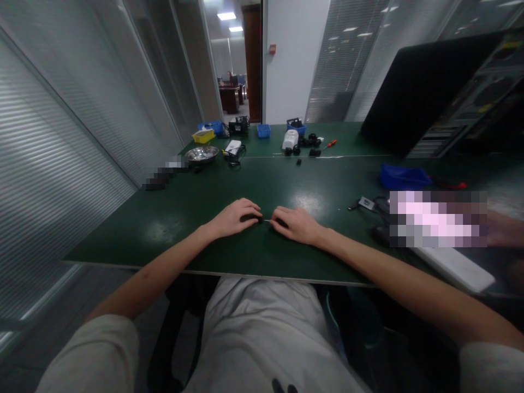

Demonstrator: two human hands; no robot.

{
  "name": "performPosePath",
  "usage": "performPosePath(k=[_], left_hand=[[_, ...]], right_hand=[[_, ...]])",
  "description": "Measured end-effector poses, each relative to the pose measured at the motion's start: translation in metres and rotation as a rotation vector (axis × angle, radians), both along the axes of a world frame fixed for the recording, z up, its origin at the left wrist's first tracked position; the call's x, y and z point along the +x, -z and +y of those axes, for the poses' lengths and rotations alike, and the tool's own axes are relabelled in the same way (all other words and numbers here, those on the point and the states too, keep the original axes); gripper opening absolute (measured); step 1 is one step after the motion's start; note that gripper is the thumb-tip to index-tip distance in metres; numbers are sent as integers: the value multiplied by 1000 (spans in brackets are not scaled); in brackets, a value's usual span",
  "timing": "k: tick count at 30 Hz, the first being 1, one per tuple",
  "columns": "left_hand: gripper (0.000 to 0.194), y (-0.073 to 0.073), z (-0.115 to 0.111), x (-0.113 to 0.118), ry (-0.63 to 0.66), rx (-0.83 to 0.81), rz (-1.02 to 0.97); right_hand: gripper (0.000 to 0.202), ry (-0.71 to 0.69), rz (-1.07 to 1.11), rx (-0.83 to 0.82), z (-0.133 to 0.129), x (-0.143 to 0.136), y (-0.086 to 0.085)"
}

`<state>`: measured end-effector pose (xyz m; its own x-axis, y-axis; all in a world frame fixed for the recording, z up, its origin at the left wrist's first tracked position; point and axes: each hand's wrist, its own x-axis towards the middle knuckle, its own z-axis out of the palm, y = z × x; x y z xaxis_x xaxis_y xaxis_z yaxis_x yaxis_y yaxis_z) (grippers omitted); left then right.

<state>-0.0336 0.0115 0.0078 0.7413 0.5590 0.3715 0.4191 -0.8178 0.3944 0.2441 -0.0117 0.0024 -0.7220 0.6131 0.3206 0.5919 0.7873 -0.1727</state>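
My left hand (238, 216) and my right hand (298, 225) rest close together on the green table, near its front edge. A thin pale piece (267, 220) bridges the small gap between their fingertips. My right thumb and forefinger pinch its right end. The left fingers are also closed in a pinch, where something dark and tiny shows at the tips; I cannot make out what it is.
The green table (180, 213) carries a metal bowl (202, 154), a yellow tray (203, 136), a small blue basket (263, 130), a white device (290, 140) and an orange-handled tool (331, 143). At right lie a blue tray (403, 177), cables and a white strip (458, 265).
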Motion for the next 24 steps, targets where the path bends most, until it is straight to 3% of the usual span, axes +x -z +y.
performPosePath(k=[6,9,12,15,18,21,24], left_hand=[[28,6,5,2,-25,-38,34],[29,9,23,-12,-93,-33,30],[32,12,54,-56,-317,-56,20],[32,13,84,-125,-714,-41,30],[32,14,99,-192,-1071,-28,74],[34,14,100,-232,-1243,-43,108],[34,14,99,-243,-1278,-58,107]], right_hand=[[27,-1,-2,-2,0,0,1],[27,-6,7,-8,0,1,-1],[27,-9,12,-18,-1,1,-3],[27,-16,14,-27,-1,1,-4],[27,-23,19,-26,0,1,-3],[27,-21,28,-26,1,2,-1],[27,-21,33,-24,1,2,-1]])
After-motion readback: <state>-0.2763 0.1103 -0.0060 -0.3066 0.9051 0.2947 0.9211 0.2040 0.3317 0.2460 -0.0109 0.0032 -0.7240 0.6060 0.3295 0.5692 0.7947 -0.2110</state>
